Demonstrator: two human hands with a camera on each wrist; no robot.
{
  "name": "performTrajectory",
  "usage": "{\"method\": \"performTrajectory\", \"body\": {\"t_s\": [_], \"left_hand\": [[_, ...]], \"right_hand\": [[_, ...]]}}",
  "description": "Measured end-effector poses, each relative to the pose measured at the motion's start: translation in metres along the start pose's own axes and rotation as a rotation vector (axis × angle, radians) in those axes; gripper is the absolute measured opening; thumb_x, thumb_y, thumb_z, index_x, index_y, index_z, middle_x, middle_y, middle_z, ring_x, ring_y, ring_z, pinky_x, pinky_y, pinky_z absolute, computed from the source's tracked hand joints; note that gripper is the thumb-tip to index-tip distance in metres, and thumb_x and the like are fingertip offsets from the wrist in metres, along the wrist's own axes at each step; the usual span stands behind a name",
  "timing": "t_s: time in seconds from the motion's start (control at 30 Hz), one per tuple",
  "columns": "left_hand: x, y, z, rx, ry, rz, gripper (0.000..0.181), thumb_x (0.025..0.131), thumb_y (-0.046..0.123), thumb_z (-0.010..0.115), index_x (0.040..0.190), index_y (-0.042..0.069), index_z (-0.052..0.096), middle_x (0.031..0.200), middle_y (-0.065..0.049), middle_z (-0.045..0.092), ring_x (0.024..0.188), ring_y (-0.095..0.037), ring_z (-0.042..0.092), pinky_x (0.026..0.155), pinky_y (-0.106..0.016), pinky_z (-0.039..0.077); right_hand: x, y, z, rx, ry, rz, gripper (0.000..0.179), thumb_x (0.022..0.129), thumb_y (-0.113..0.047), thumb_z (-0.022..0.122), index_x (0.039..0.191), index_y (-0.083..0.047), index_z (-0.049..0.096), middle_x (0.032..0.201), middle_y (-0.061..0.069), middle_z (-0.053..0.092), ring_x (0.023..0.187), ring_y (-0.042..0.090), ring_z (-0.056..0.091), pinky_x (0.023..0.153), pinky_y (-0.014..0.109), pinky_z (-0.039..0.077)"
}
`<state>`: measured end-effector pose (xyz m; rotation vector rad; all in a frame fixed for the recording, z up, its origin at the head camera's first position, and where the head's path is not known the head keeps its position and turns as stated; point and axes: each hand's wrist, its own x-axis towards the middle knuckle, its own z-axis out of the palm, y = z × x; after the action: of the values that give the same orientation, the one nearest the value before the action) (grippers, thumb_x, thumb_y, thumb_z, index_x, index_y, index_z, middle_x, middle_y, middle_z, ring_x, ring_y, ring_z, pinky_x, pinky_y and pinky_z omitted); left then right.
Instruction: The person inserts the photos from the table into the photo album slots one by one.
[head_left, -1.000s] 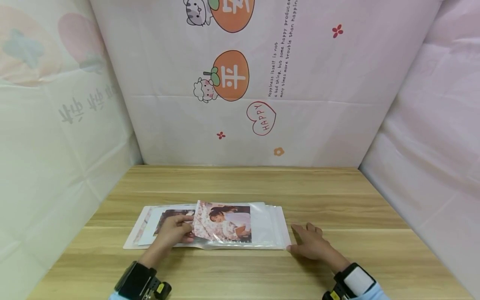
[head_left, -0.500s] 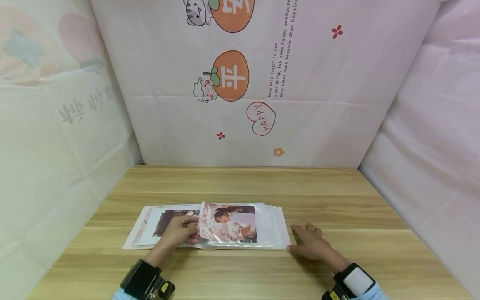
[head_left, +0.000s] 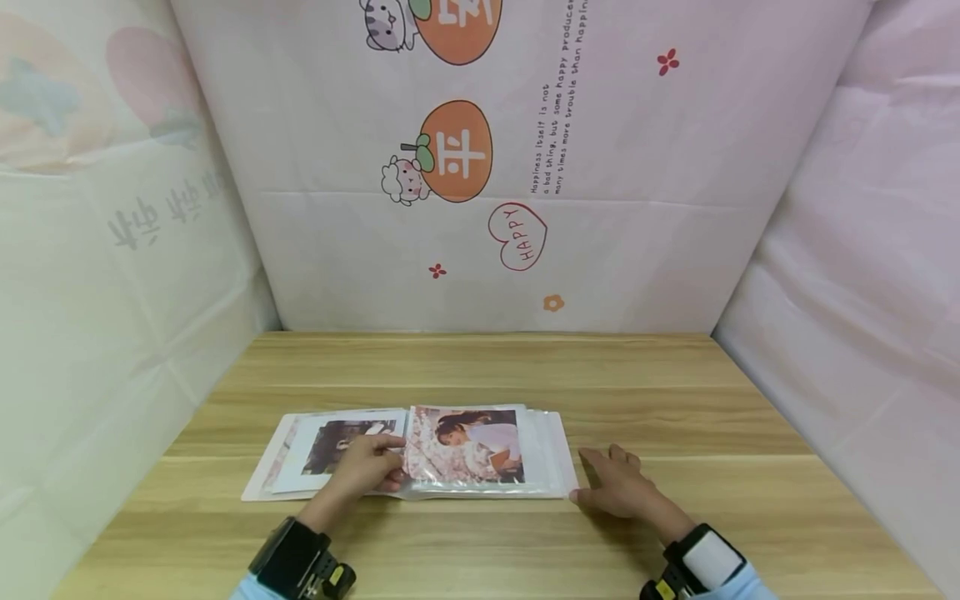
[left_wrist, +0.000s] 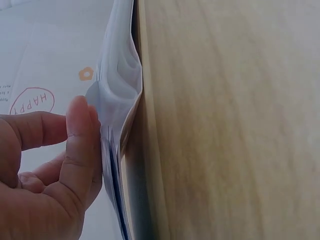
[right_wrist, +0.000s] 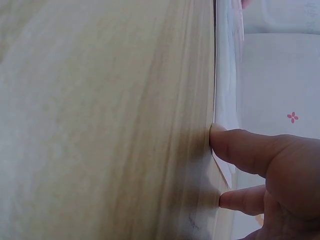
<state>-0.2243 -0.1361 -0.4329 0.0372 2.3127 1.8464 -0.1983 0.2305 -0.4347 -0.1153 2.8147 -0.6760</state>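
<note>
A photo album (head_left: 551, 458) lies spread on the table, its clear pockets fanned to either side. On its right page a photo (head_left: 465, 454) of a person amid pink blossoms lies nearly all inside a clear pocket. My left hand (head_left: 362, 467) pinches the photo's left edge near the album's fold. Under that hand a darker photo (head_left: 330, 454) shows on the left page. In the left wrist view, thumb and finger (left_wrist: 80, 145) meet at the bulging page edges. My right hand (head_left: 618, 483) rests with spread fingers at the album's lower right corner, thumb touching it.
The wooden table (head_left: 480, 550) runs back to a white printed cloth (head_left: 615, 250) hung as a wall. Similar cloth walls, a left one (head_left: 135, 292) and a right one (head_left: 862, 292), enclose the sides.
My left hand has moved right, sliding the blossom photo farther into the pocket and uncovering more of the dark photo. My right hand stays at the album's corner.
</note>
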Motion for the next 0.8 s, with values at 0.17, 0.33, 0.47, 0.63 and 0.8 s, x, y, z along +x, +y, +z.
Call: {"method": "performTrajectory", "body": {"t_s": [0.17, 0.33, 0.47, 0.63, 0.8], "left_hand": [[0.001, 0.000, 0.005, 0.021, 0.003, 0.005, 0.039, 0.079, -0.007, 0.051, 0.117, -0.016, 0.054, 0.065, -0.011, 0.058, 0.053, -0.014, 0.057, 0.049, -0.028, 0.053], [0.002, 0.001, 0.010, 0.073, 0.016, 0.027, 0.039, 0.077, -0.006, 0.051, 0.115, -0.014, 0.056, 0.064, -0.010, 0.058, 0.049, -0.013, 0.055, 0.046, -0.027, 0.051], [0.002, 0.002, 0.014, 0.102, 0.025, 0.038, 0.039, 0.076, -0.006, 0.051, 0.114, -0.013, 0.057, 0.063, -0.010, 0.058, 0.046, -0.013, 0.054, 0.045, -0.027, 0.051], [0.001, 0.003, 0.016, 0.115, -0.004, 0.043, 0.040, 0.076, -0.005, 0.052, 0.115, -0.014, 0.056, 0.065, -0.010, 0.057, 0.047, -0.015, 0.055, 0.046, -0.029, 0.052], [0.001, 0.002, 0.016, 0.109, -0.017, 0.050, 0.041, 0.076, -0.006, 0.052, 0.115, -0.016, 0.055, 0.066, -0.010, 0.057, 0.050, -0.016, 0.056, 0.047, -0.030, 0.052]], "right_hand": [[0.000, 0.000, 0.000, 0.002, -0.004, -0.001, 0.070, 0.080, -0.037, 0.071, 0.134, -0.001, 0.045, 0.134, 0.044, 0.022, 0.120, 0.062, 0.017, 0.081, 0.075, 0.028], [-0.001, -0.001, 0.000, 0.005, -0.007, 0.002, 0.069, 0.080, -0.036, 0.071, 0.134, -0.001, 0.046, 0.134, 0.044, 0.022, 0.120, 0.061, 0.018, 0.081, 0.074, 0.029], [-0.001, -0.001, 0.000, 0.005, -0.009, 0.010, 0.069, 0.080, -0.036, 0.071, 0.135, -0.002, 0.046, 0.134, 0.043, 0.021, 0.120, 0.060, 0.018, 0.080, 0.075, 0.029], [-0.001, -0.002, 0.000, -0.001, -0.008, 0.020, 0.069, 0.080, -0.037, 0.070, 0.135, -0.002, 0.045, 0.134, 0.043, 0.021, 0.121, 0.061, 0.017, 0.080, 0.076, 0.028], [-0.001, -0.001, 0.000, -0.002, -0.009, 0.020, 0.070, 0.080, -0.037, 0.070, 0.135, -0.002, 0.045, 0.134, 0.043, 0.021, 0.121, 0.061, 0.017, 0.081, 0.075, 0.028]]}}
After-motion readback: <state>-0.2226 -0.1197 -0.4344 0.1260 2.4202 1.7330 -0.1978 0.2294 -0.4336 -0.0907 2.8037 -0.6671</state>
